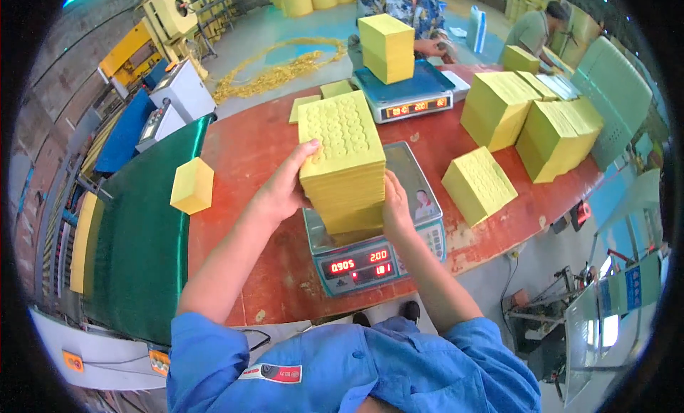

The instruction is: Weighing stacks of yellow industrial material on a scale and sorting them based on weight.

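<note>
A tall stack of yellow paper [345, 192], its top sheet punched with rows of round coin-like patterns, is between my two hands. My left hand [286, 183] grips its left side with the thumb on the top edge. My right hand [396, 205] presses against its right side, lower down. The stack tilts above the plate of a digital scale [419, 169] with lit red figures. Whether its bottom touches the plate, I cannot tell. Just right of the scale, a smaller yellow paper block [480, 186] lies on the red table [246, 156].
Across the table a second scale [420, 109] carries another yellow block [387, 51]. More stacks [499, 110] stand at the right. On the left, a green conveyor belt [142, 249] runs beside a single block [192, 186]. A person in camouflage [388, 3] works opposite; another bends at far right.
</note>
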### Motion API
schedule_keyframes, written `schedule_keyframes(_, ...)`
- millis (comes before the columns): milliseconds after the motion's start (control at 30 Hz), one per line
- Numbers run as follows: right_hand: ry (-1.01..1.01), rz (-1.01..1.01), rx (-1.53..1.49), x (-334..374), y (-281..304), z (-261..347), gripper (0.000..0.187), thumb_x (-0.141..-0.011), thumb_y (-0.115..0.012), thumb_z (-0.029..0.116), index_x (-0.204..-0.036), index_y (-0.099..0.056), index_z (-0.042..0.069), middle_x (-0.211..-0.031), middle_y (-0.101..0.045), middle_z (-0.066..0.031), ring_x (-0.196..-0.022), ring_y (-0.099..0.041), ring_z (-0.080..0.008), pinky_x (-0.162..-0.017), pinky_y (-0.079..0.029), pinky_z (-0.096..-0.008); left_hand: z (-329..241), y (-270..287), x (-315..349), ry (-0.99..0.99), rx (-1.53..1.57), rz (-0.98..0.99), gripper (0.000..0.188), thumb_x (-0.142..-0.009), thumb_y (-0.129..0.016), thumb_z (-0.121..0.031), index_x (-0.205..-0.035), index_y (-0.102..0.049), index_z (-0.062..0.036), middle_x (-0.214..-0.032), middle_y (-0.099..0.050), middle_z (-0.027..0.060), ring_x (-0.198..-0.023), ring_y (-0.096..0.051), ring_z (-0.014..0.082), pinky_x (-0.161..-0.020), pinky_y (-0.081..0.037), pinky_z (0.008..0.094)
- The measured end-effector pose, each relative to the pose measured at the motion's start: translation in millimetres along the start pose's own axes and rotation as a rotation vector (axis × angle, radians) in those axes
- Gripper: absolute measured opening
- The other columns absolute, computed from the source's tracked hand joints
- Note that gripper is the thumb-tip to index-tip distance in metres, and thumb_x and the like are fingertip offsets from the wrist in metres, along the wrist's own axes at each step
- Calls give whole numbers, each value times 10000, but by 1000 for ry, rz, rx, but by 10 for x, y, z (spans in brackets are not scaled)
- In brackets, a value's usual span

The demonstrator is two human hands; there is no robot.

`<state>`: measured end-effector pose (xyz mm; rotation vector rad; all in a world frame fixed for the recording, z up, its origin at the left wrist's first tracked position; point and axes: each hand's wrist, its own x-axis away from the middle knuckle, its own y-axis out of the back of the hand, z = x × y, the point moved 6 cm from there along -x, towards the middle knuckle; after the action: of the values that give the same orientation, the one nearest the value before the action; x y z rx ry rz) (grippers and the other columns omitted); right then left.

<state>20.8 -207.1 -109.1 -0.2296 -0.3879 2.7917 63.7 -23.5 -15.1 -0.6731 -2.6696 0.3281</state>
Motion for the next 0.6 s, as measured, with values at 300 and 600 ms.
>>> schedule_keyframes(300, -179, 30, 150, 897, 431, 225, 405, -987, -522, 256, -1285, -527, -20, -1176, -613, -118, -1077, -578, -171, -935, -457, -296, 112, -263, 352, 46, -62, 99, 601, -909, -564, -479, -1359, -489, -87, -1303, -581, 88, -1186, -555, 214, -964, -463, 383)
schedule_keyframes(600, -590, -17, -372, 1017, 739, -456, 398, -974, -567, 368, -1125, -579, 0, -951, -649, -75, -866, -631, -163, -766, -521, -318, 136, -182, 228, 37, -87, 119, 573, -928, -535, -460, -1347, -491, -71, -1271, -600, 82, -1136, -592, 214, -937, -489, 400)
